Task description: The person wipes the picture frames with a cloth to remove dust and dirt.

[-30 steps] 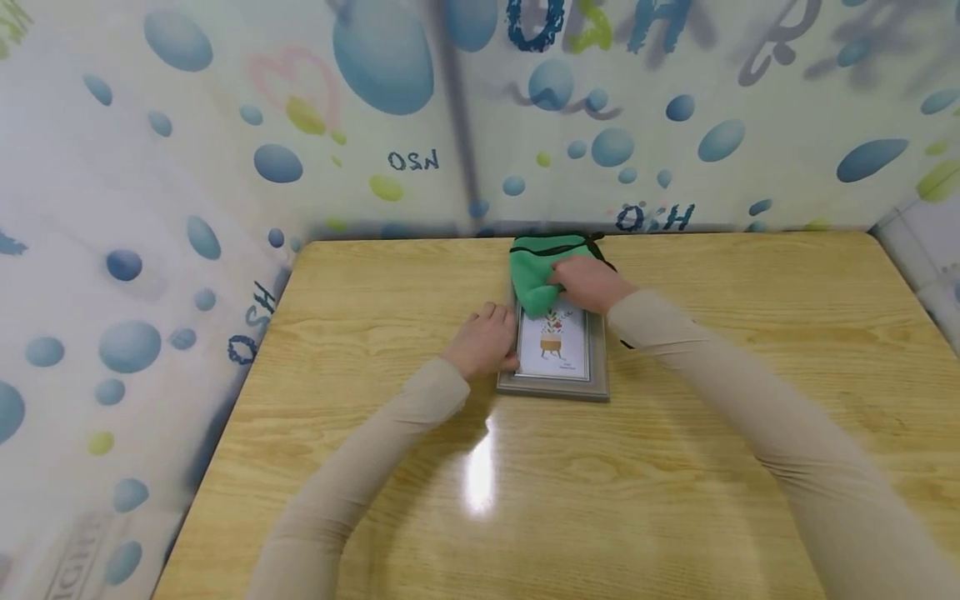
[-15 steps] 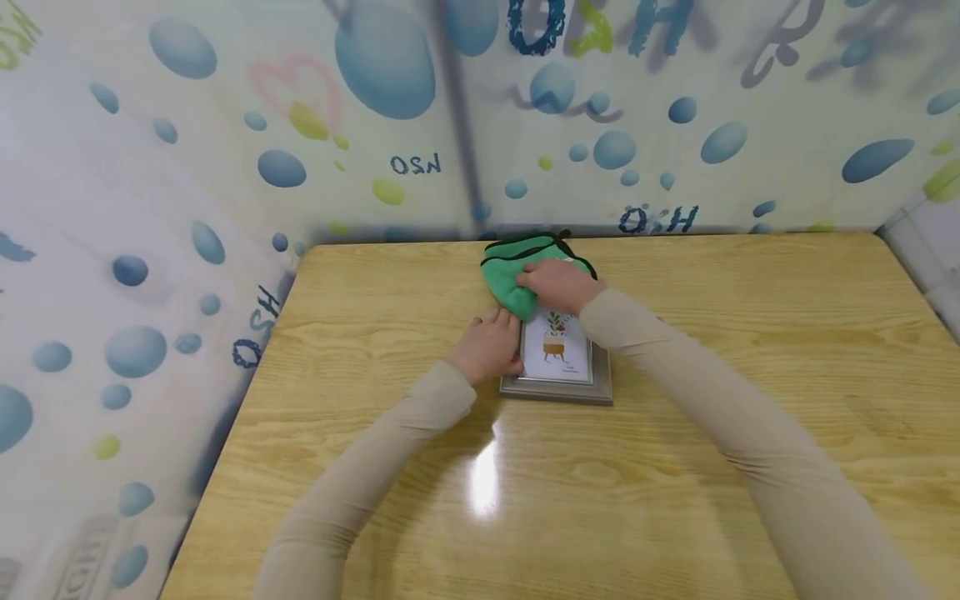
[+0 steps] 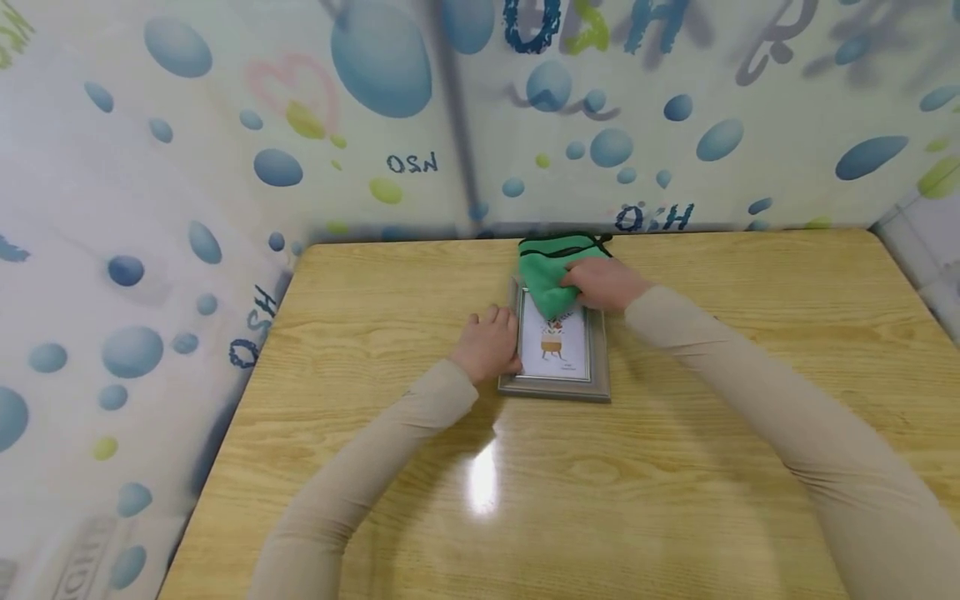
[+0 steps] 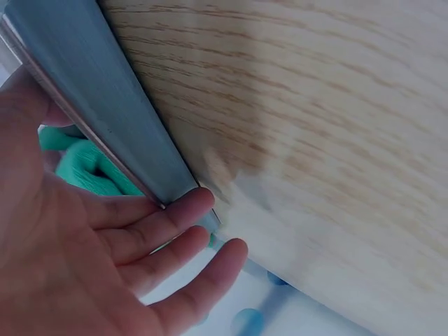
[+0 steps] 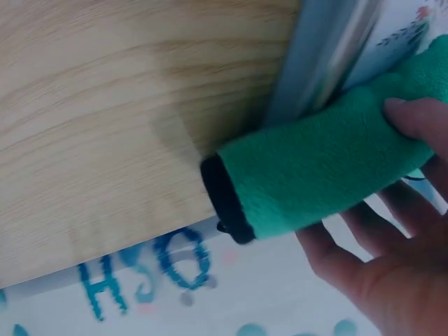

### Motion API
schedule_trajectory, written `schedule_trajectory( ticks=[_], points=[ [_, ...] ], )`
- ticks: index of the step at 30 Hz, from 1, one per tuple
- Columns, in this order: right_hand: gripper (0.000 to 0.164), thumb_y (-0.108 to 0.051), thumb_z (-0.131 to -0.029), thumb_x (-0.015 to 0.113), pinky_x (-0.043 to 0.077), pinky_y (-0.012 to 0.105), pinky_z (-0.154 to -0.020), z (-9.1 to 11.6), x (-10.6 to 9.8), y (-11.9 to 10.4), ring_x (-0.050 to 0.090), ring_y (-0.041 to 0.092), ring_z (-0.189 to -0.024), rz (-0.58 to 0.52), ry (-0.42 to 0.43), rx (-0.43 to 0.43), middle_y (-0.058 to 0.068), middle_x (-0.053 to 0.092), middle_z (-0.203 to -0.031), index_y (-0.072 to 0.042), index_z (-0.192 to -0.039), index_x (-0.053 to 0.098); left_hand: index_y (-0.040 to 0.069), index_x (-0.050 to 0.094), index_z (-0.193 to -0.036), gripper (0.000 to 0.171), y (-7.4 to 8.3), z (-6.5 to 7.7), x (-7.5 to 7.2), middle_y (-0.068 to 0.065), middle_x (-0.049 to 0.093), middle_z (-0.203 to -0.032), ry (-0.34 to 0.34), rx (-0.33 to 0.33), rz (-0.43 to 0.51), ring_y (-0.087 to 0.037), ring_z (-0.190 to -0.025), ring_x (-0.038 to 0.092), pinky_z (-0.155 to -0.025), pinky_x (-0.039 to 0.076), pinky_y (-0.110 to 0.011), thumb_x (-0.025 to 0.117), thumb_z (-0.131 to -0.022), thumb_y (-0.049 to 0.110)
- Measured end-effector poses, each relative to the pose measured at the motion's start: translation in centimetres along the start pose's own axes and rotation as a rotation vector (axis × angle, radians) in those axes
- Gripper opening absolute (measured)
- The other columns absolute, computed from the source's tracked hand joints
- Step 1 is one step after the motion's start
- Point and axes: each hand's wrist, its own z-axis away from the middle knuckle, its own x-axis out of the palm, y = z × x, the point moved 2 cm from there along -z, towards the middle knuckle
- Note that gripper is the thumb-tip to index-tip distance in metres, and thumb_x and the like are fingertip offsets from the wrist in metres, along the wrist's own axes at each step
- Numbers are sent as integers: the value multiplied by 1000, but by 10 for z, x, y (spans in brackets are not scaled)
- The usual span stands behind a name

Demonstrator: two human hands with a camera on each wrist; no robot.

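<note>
A grey picture frame lies face up near the back of the table, showing a print of a plant in an orange pot. My left hand holds its left edge, thumb over the rim; in the left wrist view the fingers reach along the frame's side. My right hand grips a green cloth with black edging, which lies bunched over the frame's upper part and hides the top of the print. In the right wrist view the thumb presses on the folded cloth.
The wooden table meets a wall printed with blue drops and letters, right behind the cloth. Another printed wall runs along the left side. A light reflection shines on the tabletop in front of the frame.
My right hand carried the cloth leftward across the top of the frame, then back to the right. My left hand stays at the frame's left edge.
</note>
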Motion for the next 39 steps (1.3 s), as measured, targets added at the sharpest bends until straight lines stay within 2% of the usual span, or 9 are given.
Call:
schedule_trajectory(
  ticks=[4,11,15,19,22,25,28,33,39],
  points=[
    [32,8,-83,63,44,48,-97,11,1,11,56,38,-114,-10,-10,13,22,63,-119,6,-115,68,-7,37,-142,79,-3,0,2,-16,43,-141,1,20,27,-29,-126,39,-98,42,-47,58,-91,50],
    [30,6,-84,65,41,48,-99,14,4,14,53,39,-118,-12,-14,42,24,60,-123,6,-114,68,-9,32,-144,76,-10,-1,6,-19,42,-141,14,55,161,-31,-130,35,-99,40,-50,55,-93,43],
    [29,5,-86,64,41,49,-99,13,7,13,52,39,-119,-7,-22,64,24,58,-125,5,-114,69,-7,29,-146,75,-14,4,11,-21,42,-141,41,23,279,-33,-130,36,-96,43,-52,55,-94,39],
    [29,6,-86,63,42,50,-98,14,8,11,54,40,-116,-5,-18,59,25,57,-126,4,-114,69,-9,33,-143,73,-13,11,15,-25,49,-128,132,-29,375,-37,-116,47,-86,49,-50,61,-92,36],
    [28,7,-85,62,43,50,-98,16,6,10,54,40,-116,1,-4,42,26,58,-125,4,-112,70,-13,45,-129,62,-11,15,14,-24,54,-111,187,-26,442,-35,-97,55,-79,52,-45,65,-90,31],
    [26,8,-84,62,44,49,-96,17,4,9,56,39,-113,9,6,31,25,60,-121,3,-109,72,-11,56,-105,38,-9,15,12,-18,56,-92,180,-17,548,-27,-80,57,-71,52,-37,67,-89,22],
    [23,7,-85,62,45,48,-94,15,3,7,58,36,-109,11,12,42,22,63,-116,2,-104,73,-5,54,-90,24,-9,12,11,-11,54,-79,140,-37,658,-22,-68,55,-58,51,-33,69,-87,15],
    [19,7,-87,58,50,44,-84,9,4,3,61,30,-93,14,30,59,15,65,-105,-2,-94,74,-7,52,-95,29,-9,6,11,-8,54,-71,96,-58,687,-21,-65,56,-55,50,-33,70,-87,14],
    [17,7,-87,59,46,38,-70,-1,4,0,48,23,-73,32,41,79,6,58,-82,-6,-84,70,-7,49,-101,34,-9,5,10,-10,57,-72,67,-59,697,-25,-67,59,-57,51,-36,70,-88,16]
  ],
)
